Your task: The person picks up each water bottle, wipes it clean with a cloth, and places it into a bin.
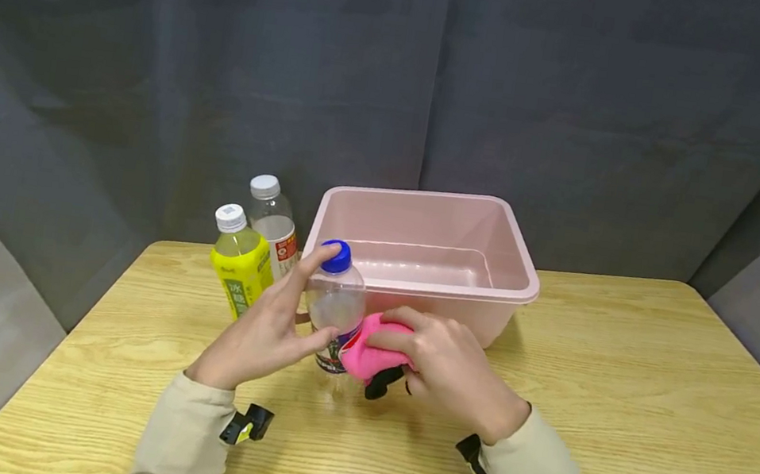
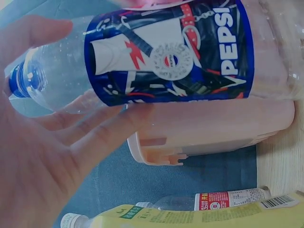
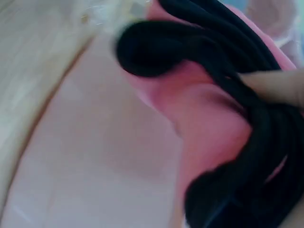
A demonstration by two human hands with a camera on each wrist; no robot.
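My left hand [image 1: 266, 338] grips a clear plastic Pepsi bottle [image 1: 336, 307] with a blue cap. The bottle stands upright in front of the pink bin, a finger reaching up beside its cap. In the left wrist view the dark printed label [image 2: 142, 61] faces the camera, with fingers passing behind the bottle. A pink and black cloth [image 1: 370, 352] is bunched in my right hand [image 1: 446, 362], against the side of the bottle at label height. The right wrist view shows the cloth's black folds [image 3: 228, 185], slightly blurred, with a fingertip pinching them.
Behind the bottle stands a pink plastic bin [image 1: 447, 302], its inside bare. To the left are a yellow-labelled drink bottle [image 1: 239, 266] and a clear bottle with a red and white label [image 1: 276, 227]. Everything is on a wooden table [image 1: 616, 412] before a dark curtain [image 1: 583, 120].
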